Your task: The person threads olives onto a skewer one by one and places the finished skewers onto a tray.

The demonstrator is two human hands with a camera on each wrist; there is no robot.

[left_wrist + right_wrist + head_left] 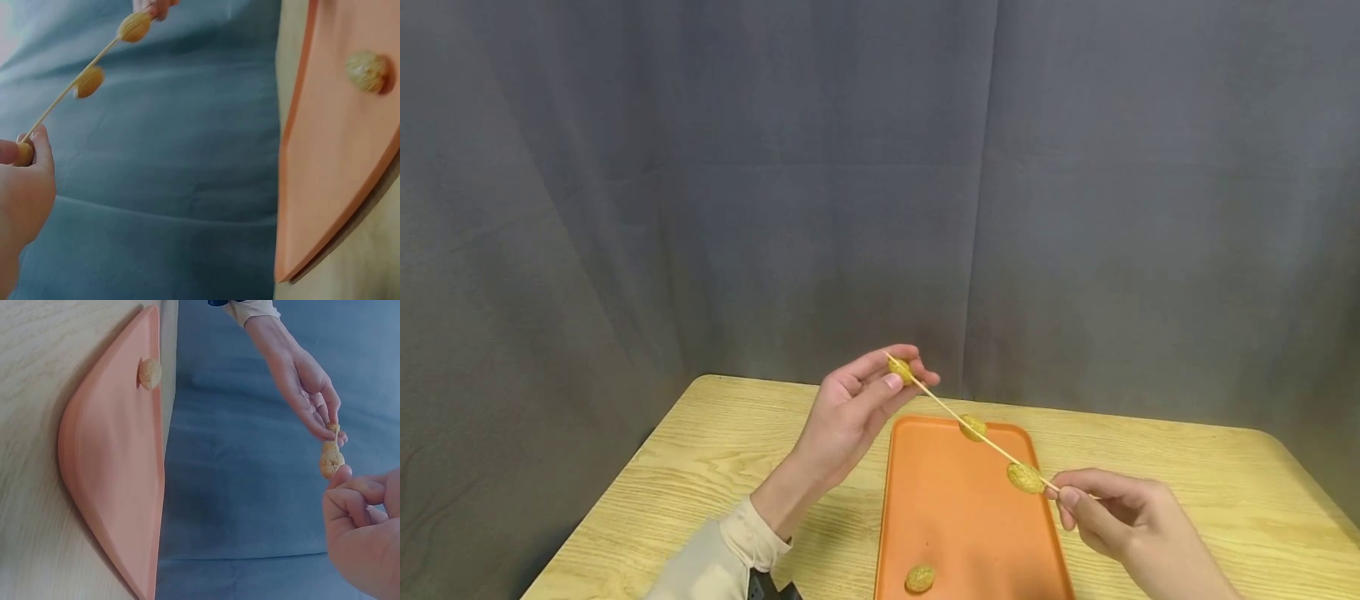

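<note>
Held above the tray's (925,500) far edge, the right hand (1123,512) pinches the skewer (988,442) steady while the left hand (857,404) pinches its end ball (901,370); 1 ball (920,577) lies near the front edge.

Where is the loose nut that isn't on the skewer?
In the head view, the loose nut lies on the orange tray, near its front edge, below both hands.
</note>
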